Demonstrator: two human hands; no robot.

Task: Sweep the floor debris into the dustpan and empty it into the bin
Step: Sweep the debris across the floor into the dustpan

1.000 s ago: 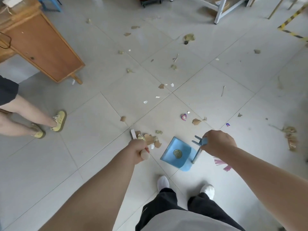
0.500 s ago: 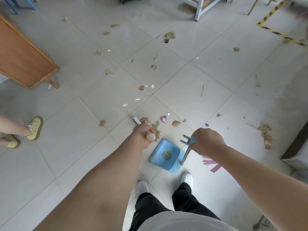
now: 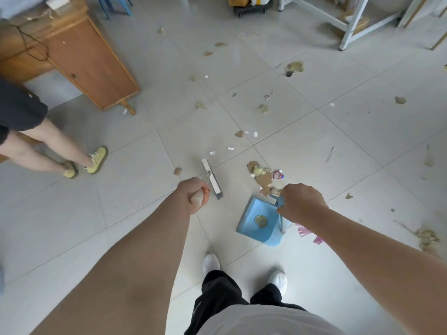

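My left hand [image 3: 194, 193] grips the pale handle end of a broom whose white head [image 3: 212, 178] sits on the tiled floor, left of a debris pile. My right hand [image 3: 301, 201] grips the blue handle top of a blue dustpan [image 3: 260, 221] standing on the floor in front of my feet. One yellowish scrap lies inside the pan. A pile of brown cardboard bits and leaves [image 3: 262, 176] lies just beyond the pan's mouth, with a pink wrapper [image 3: 278, 175] at its right edge. No bin is in view.
More scraps and paper bits [image 3: 242, 134] are scattered over the tiles ahead and to the right. A wooden desk [image 3: 92, 66] stands at the far left. Another person's legs in yellow shoes [image 3: 96, 159] stand at left. A white metal frame [image 3: 350, 27] stands at the back right.
The broom head has moved left, away from the debris pile, and now shows fully. The pile lies closer to the dustpan's mouth. The view has swung back to the left.
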